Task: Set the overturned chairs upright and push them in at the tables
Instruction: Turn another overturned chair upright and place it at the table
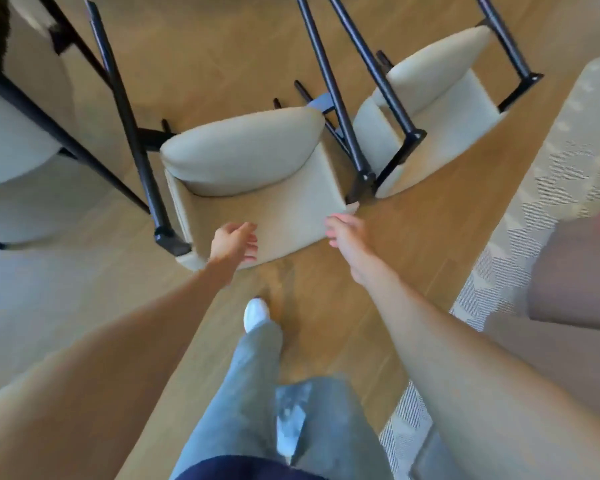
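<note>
Down on the wooden plank floor [222,57] we see three overturned chairs, and we take them from left to right. Far to the left of our left hand [234,242] lies a cream-upholstered chair with a black metal frame [11,133], only partly in view, its dark bars running slantwise across it. Our left hand reaches forward with fingers loosely spread, gripping nothing; its fingertips lie over the near edge of the middle cream padded chair with black tubular legs [257,168], though we cannot tell whether they touch it. That chair lies tipped over just ahead of both hands, its rounded cushion facing us and its legs pointing away and upward. Between the hands and nearer to us, our white shoe [255,313] steps forward below a grey trouser leg [243,393]. Our right hand [345,230] is likewise relaxed and holding nothing, at the right corner of the same chair's near edge. Beyond the right hand, up and to the right, lies a third cream chair with black legs [430,109], also overturned. Further right of that hand spreads a pale patterned woven rug [568,161].
</note>
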`<state>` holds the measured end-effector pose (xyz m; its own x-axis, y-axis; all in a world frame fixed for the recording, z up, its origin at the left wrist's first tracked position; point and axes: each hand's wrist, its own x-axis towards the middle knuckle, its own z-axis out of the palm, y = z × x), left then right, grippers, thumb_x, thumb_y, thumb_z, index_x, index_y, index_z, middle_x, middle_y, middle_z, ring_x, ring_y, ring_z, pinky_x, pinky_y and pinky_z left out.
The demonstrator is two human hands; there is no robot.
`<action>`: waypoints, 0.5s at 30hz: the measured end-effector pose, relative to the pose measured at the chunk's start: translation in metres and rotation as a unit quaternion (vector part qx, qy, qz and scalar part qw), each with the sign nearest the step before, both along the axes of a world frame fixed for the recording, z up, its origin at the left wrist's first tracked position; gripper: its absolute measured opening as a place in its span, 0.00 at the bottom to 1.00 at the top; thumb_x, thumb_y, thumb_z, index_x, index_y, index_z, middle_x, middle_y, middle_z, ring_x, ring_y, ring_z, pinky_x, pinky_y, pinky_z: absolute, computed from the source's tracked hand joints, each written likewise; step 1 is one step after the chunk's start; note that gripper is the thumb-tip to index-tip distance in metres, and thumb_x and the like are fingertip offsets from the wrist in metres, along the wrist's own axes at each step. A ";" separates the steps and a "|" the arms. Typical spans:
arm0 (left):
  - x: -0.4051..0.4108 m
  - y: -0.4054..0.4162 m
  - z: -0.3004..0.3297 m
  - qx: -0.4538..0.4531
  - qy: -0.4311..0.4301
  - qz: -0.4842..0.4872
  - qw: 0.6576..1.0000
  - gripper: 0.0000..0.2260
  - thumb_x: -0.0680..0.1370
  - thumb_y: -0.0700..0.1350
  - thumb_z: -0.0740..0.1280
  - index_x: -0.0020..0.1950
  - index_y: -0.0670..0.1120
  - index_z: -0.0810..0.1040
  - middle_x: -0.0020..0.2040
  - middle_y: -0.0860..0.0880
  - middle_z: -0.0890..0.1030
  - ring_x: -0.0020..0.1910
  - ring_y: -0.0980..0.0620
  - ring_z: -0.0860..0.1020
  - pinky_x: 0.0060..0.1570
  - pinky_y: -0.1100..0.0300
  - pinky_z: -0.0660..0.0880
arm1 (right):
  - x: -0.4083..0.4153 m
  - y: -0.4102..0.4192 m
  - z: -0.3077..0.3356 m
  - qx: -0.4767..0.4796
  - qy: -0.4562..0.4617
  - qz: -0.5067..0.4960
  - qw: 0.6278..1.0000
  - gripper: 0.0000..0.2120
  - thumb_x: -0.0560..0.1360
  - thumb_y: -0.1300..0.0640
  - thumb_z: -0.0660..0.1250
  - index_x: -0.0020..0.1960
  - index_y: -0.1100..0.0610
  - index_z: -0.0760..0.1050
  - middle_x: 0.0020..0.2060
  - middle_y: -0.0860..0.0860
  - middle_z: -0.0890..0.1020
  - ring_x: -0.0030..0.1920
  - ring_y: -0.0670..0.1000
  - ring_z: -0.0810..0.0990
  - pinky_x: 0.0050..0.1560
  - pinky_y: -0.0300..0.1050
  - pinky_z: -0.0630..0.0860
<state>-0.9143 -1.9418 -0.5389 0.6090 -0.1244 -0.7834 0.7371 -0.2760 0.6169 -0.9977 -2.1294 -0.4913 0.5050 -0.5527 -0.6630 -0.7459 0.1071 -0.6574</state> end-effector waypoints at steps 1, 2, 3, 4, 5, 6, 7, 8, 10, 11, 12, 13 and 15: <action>-0.005 -0.003 -0.016 0.004 0.029 0.024 0.999 0.07 0.79 0.43 0.66 0.42 0.44 0.76 0.37 0.45 0.77 0.30 0.48 0.76 0.34 0.54 0.77 | 0.004 -0.012 -0.016 0.002 0.012 0.003 1.000 0.11 0.77 0.56 0.69 0.51 0.64 0.81 0.50 0.65 0.83 0.51 0.56 0.80 0.59 0.55 0.77; -0.009 -0.004 -0.030 0.008 0.051 0.046 0.998 0.06 0.79 0.42 0.66 0.42 0.44 0.76 0.37 0.44 0.77 0.30 0.48 0.76 0.35 0.53 0.77 | 0.008 -0.021 -0.029 0.004 0.025 0.010 1.000 0.15 0.77 0.56 0.69 0.52 0.69 0.80 0.52 0.70 0.81 0.48 0.57 0.79 0.57 0.56 0.77; -0.014 -0.006 -0.042 0.013 0.069 0.070 0.995 0.06 0.79 0.42 0.65 0.42 0.44 0.76 0.38 0.44 0.76 0.31 0.48 0.76 0.35 0.53 0.77 | 0.011 -0.028 -0.044 0.010 0.042 0.023 0.999 0.18 0.76 0.56 0.69 0.55 0.72 0.77 0.54 0.71 0.80 0.46 0.59 0.79 0.59 0.60 0.78; -0.020 -0.008 -0.054 0.021 0.086 0.097 0.991 0.06 0.79 0.41 0.65 0.42 0.44 0.76 0.39 0.43 0.77 0.31 0.47 0.76 0.35 0.53 0.76 | 0.013 -0.034 -0.060 0.019 0.059 0.036 0.997 0.19 0.76 0.56 0.69 0.56 0.73 0.76 0.53 0.71 0.80 0.45 0.60 0.79 0.61 0.63 0.77; -0.024 -0.011 -0.068 0.029 0.099 0.130 0.986 0.06 0.79 0.41 0.65 0.42 0.44 0.76 0.40 0.43 0.77 0.32 0.47 0.76 0.36 0.53 0.76 | 0.016 -0.039 -0.079 0.028 0.066 0.044 0.996 0.19 0.76 0.56 0.69 0.55 0.73 0.76 0.49 0.70 0.82 0.43 0.59 0.78 0.61 0.65 0.75; -0.026 -0.015 -0.084 0.034 0.110 0.165 0.980 0.06 0.79 0.42 0.66 0.42 0.43 0.77 0.40 0.43 0.77 0.33 0.47 0.76 0.36 0.53 0.77 | 0.021 -0.043 -0.100 0.041 0.075 0.047 0.995 0.17 0.75 0.57 0.70 0.52 0.72 0.78 0.46 0.67 0.83 0.43 0.57 0.77 0.61 0.64 0.76; -0.029 -0.020 -0.101 0.036 0.121 0.199 0.972 0.06 0.79 0.43 0.66 0.43 0.42 0.77 0.41 0.43 0.77 0.34 0.47 0.77 0.37 0.52 0.77 | 0.023 -0.046 -0.123 0.058 0.086 0.046 0.994 0.13 0.75 0.57 0.71 0.49 0.69 0.79 0.46 0.65 0.84 0.43 0.55 0.77 0.59 0.61 0.77; -0.030 -0.025 -0.123 0.030 0.128 0.236 0.963 0.06 0.79 0.43 0.67 0.45 0.42 0.77 0.41 0.43 0.77 0.35 0.47 0.77 0.38 0.51 0.77 | 0.028 -0.047 -0.151 0.081 0.094 0.045 0.991 0.10 0.75 0.57 0.72 0.45 0.65 0.80 0.49 0.66 0.84 0.44 0.54 0.77 0.58 0.57 0.77; -0.032 -0.037 -0.172 0.013 0.140 0.308 0.941 0.06 0.79 0.44 0.69 0.48 0.41 0.77 0.43 0.43 0.74 0.36 0.47 0.75 0.36 0.53 0.76 | 0.035 -0.046 -0.213 0.137 0.116 0.039 0.983 0.05 0.75 0.56 0.73 0.44 0.57 0.79 0.56 0.65 0.82 0.46 0.54 0.78 0.63 0.56 0.77; -0.031 -0.046 -0.199 0.007 0.145 0.339 0.929 0.07 0.79 0.44 0.69 0.51 0.41 0.76 0.44 0.42 0.73 0.37 0.47 0.74 0.35 0.54 0.74 | 0.039 -0.045 -0.246 0.164 0.126 0.030 0.978 0.06 0.75 0.55 0.74 0.47 0.56 0.79 0.57 0.63 0.81 0.47 0.54 0.79 0.66 0.56 0.76; -0.035 -0.055 -0.226 0.003 0.155 0.367 0.917 0.09 0.79 0.44 0.70 0.54 0.40 0.75 0.47 0.41 0.72 0.39 0.46 0.73 0.37 0.54 0.74 | 0.039 -0.044 -0.279 0.188 0.140 0.021 0.972 0.11 0.74 0.53 0.75 0.52 0.58 0.79 0.56 0.62 0.82 0.48 0.54 0.80 0.67 0.55 0.75; -0.039 -0.064 -0.255 0.001 0.169 0.391 0.905 0.13 0.78 0.45 0.71 0.57 0.39 0.75 0.50 0.41 0.72 0.42 0.44 0.75 0.40 0.51 0.75 | 0.038 -0.042 -0.312 0.209 0.155 0.008 0.966 0.16 0.73 0.52 0.76 0.56 0.58 0.78 0.53 0.59 0.82 0.49 0.54 0.81 0.68 0.54 0.74; -0.045 -0.082 -0.306 -0.013 0.197 0.418 0.887 0.22 0.77 0.49 0.73 0.63 0.37 0.73 0.58 0.39 0.73 0.54 0.39 0.79 0.52 0.44 0.80 | 0.037 -0.041 -0.365 0.247 0.172 -0.028 0.953 0.24 0.70 0.48 0.78 0.60 0.56 0.75 0.49 0.53 0.79 0.49 0.51 0.80 0.69 0.52 0.73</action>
<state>-0.9597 -2.0234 -0.8448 0.1766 0.2198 -0.9594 0.8368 0.4797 0.2639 -0.9606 -2.1708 -0.8563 0.1893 -0.1497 -0.9705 -0.8928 0.3853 -0.2335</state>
